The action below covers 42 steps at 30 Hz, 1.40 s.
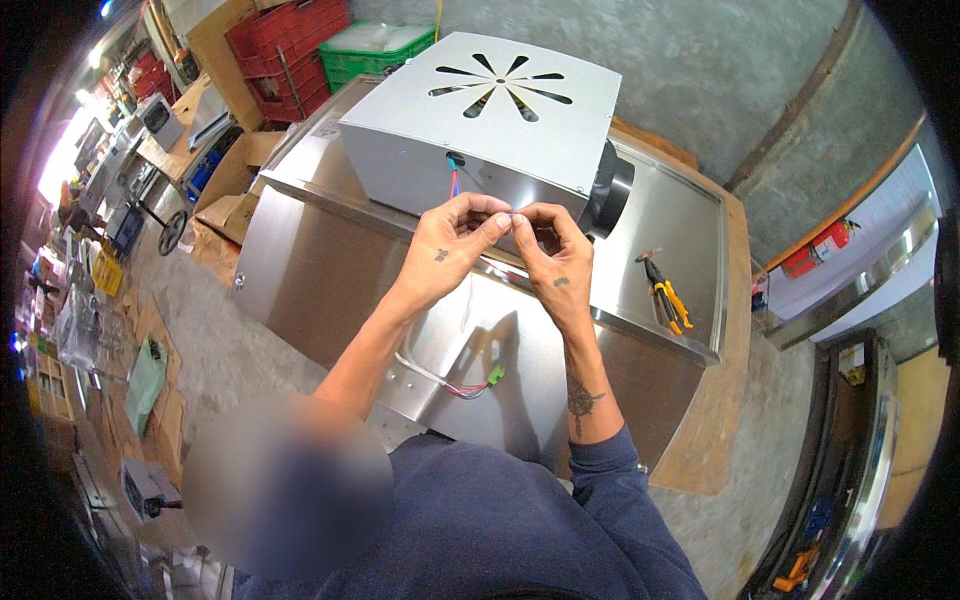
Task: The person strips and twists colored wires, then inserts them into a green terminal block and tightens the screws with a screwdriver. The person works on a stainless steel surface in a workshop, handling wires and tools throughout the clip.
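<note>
Left hand (445,250) and right hand (557,258) pinch slim wires (455,180) near boxy metal housing (478,130).

Thin red and blue wires (455,183) come out of a hole in the near side of the silvery metal box (480,125). Just before the box, left hand (445,246) and right hand (551,254) pinch a mostly hidden bluish bit.

This is a workshop: a bare concrete floor (215,290) at nine o'clock, a cardboard box (238,180) at ten, stacked red crates (285,60) at eleven and a rough grey wall (660,50) at one. Pliers (657,284) lie on sheet steel (690,245) at three; a metal box (480,138) trailing wires (455,180) sits at twelve.
</note>
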Available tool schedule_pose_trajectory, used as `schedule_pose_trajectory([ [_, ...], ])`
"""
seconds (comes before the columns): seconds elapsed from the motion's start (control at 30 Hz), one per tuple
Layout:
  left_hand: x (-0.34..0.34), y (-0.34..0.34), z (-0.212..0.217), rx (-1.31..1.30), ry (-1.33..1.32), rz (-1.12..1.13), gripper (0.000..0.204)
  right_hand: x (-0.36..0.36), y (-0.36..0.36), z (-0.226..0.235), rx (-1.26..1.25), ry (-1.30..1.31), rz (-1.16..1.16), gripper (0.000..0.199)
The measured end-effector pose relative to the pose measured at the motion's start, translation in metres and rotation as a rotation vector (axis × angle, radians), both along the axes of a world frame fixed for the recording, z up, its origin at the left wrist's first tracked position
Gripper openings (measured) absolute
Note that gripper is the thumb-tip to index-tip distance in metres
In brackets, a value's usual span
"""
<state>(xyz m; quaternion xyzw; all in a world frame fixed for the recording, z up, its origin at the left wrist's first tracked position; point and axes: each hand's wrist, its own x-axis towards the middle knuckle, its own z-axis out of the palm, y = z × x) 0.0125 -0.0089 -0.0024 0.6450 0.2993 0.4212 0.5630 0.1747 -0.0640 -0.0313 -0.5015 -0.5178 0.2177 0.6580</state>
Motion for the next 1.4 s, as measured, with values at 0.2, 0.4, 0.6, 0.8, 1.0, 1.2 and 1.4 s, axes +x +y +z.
schedule_pose_trajectory([
  [0.2, -0.006, -0.001, 0.003, -0.033, 0.029, -0.006, 0.03, 0.0, 0.001, -0.001, -0.002, 0.026, 0.037, 0.017],
  [0.4, -0.005, -0.005, 0.001, -0.052, 0.021, 0.044, 0.031, -0.001, 0.0, -0.003, -0.054, 0.101, 0.099, 0.019],
  [0.6, 0.0, -0.004, -0.007, -0.02, -0.008, 0.085, 0.03, -0.001, 0.0, -0.003, -0.045, 0.07, 0.077, 0.019],
  [0.8, 0.007, -0.003, -0.015, -0.008, -0.017, 0.122, 0.029, -0.002, -0.002, -0.006, -0.041, 0.02, 0.029, 0.019],
  [1.0, 0.005, -0.004, -0.01, 0.04, 0.132, 0.151, 0.025, -0.002, -0.004, -0.006, -0.099, -0.017, 0.056, 0.019],
  [1.2, -0.015, 0.013, 0.005, -0.109, 0.115, -0.107, 0.02, 0.021, -0.007, 0.008, -0.041, -0.232, 0.157, 0.023],
  [1.4, -0.024, 0.033, 0.006, -0.174, 0.102, -0.294, 0.024, 0.042, 0.018, 0.014, 0.142, -0.439, 0.364, 0.034],
])
